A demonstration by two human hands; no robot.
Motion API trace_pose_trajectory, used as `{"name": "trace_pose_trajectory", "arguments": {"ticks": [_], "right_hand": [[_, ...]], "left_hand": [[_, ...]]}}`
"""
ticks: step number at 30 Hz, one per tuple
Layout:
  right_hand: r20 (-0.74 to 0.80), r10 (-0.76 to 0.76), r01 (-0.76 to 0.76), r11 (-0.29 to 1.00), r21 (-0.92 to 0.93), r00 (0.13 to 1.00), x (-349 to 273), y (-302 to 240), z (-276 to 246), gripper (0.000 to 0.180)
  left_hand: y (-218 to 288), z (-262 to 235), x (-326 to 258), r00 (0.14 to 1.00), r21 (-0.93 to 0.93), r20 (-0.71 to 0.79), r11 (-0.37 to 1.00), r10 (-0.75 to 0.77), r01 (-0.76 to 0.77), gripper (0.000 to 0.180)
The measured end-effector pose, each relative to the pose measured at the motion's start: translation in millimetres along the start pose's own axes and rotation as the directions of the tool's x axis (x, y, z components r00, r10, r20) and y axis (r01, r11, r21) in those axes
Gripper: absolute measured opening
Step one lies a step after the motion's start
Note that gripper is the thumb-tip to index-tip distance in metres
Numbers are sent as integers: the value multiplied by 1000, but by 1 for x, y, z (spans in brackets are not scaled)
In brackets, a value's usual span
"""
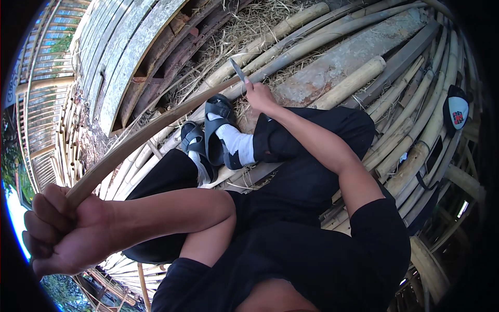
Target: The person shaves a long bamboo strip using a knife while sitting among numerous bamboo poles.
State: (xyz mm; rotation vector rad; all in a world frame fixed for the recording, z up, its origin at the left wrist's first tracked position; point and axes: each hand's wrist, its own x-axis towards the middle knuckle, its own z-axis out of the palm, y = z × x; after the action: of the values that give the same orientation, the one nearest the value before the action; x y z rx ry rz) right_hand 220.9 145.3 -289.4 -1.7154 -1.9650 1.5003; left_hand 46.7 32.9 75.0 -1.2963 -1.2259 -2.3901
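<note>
My left hand [67, 231] is closed around the near end of a long, thin bamboo strip [138, 140]. From there the strip slants up and away to the right, across and above my feet. At its far end, my right hand [259, 96] grips a knife [237, 69], with the handle mostly hidden in the fingers. The knife's short blade points up and to the left and meets or crosses the strip's end; whether it cuts in, I cannot tell.
My feet in white socks and dark sandals [218, 112] rest on bamboo poles [291, 54]. Weathered planks [117, 49] stand at upper left, with straw [244, 26] beside them. A dark cap with a white front [458, 112] lies at right. A bamboo fence [47, 112] rises at far left.
</note>
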Motion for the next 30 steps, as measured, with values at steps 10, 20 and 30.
{"name": "trace_pose_trajectory", "arguments": {"ticks": [10,20,30], "right_hand": [[42,-25,24,1000,15,999,-26,-14,-4,61],[-91,-82,94,987,134,993,-1,14,11,39],[249,127,-263,715,648,960,-10,6,-3,40]], "left_hand": [[-3,0,-3,997,-124,72,992,-18,27,41],[-6,-15,4,992,-174,115,982,-50,69,39],[-7,-25,5,993,-208,107,975,-58,79,37]]}}
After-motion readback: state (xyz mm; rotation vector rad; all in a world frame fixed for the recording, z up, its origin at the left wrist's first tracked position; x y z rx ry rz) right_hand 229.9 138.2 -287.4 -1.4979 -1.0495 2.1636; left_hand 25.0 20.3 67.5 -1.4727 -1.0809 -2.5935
